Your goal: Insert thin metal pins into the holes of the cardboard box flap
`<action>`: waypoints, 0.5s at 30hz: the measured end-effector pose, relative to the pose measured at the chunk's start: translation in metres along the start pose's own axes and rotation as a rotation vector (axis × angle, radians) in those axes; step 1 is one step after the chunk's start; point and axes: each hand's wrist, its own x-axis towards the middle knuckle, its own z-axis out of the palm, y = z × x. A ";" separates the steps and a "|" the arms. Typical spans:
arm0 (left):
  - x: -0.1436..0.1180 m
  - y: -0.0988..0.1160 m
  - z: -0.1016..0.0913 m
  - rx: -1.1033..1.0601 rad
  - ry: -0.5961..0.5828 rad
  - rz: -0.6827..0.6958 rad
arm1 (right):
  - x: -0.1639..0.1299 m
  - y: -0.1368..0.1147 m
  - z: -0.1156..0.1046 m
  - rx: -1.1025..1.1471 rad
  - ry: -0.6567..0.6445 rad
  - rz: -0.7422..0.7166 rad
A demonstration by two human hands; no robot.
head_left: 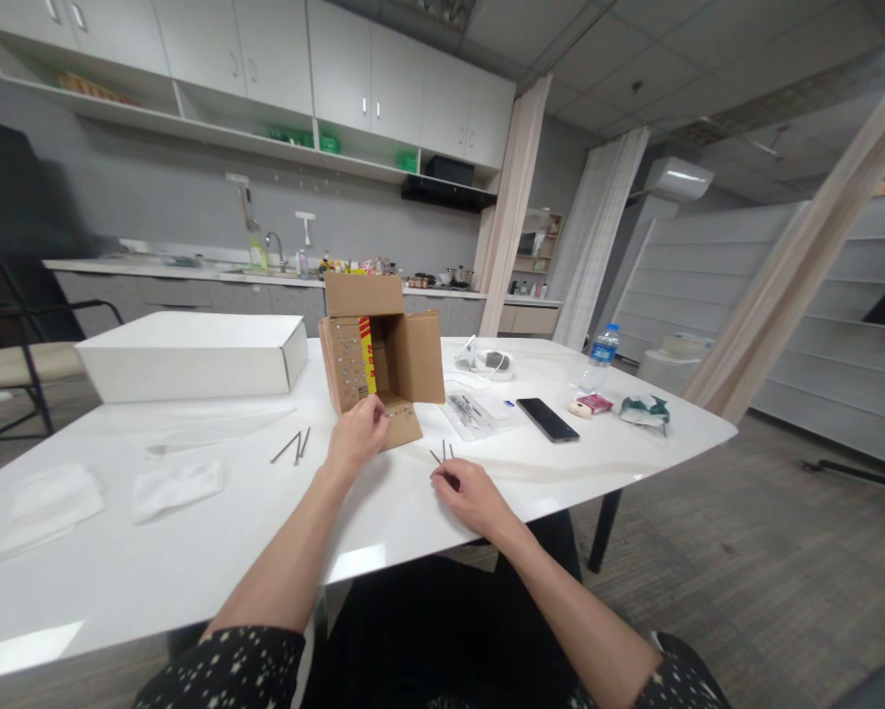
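An opened cardboard box [423,354] stands on its side on the white table, its mouth facing me and its flaps folded out. Small shiny bits dot its left flap, and more lie along the lower one. My left hand [359,431] is at the left of the lower flap, fingers pinched together; whatever is between them is too small to tell. To the right, my right hand [473,495] rests low over the table with curled fingers. Several thin dark nails [444,451] stick up from it. More long nails [294,447] lie left of my left hand.
A white carton [191,354] stands at the back left, with white cloths [176,489] nearer me. Right of the box are a clear bag of small parts [478,416], a black phone [547,419], a white corded device [493,364], a water bottle [602,356] and small packets [591,405].
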 end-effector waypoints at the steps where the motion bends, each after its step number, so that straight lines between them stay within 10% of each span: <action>1: 0.000 0.000 0.000 0.013 -0.009 -0.003 | 0.000 0.000 0.000 -0.001 0.000 0.000; 15: -0.003 0.001 -0.003 0.183 -0.091 -0.027 | 0.000 -0.004 -0.003 -0.003 -0.009 0.004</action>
